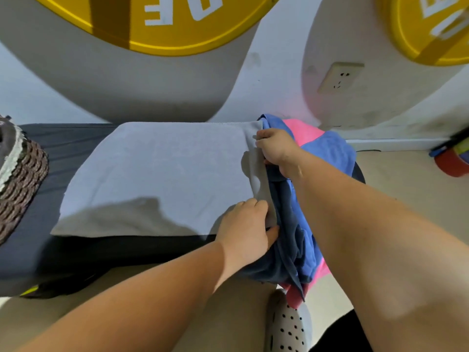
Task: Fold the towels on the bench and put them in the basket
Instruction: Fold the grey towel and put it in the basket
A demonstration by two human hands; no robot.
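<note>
From the head view, the grey towel (157,174) is lying spread flat on the dark counter (66,148), and a first fold seems to be starting. The right hand (275,148) is pinching its far right corner and the left hand (247,224) its near right corner, each grip clamped on cloth. Next, I'd judge, that edge is going leftwards, where room is lying open short of the basket (22,179). The blue towel (317,161) and pink towel (304,130) are crowding that right edge and could snag.

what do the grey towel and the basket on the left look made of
The grey towel looks like soft matte cloth, perhaps cotton or microfibre: limp, creased edge. The basket seems woven brown rope or wicker: ribbed coils.
</note>
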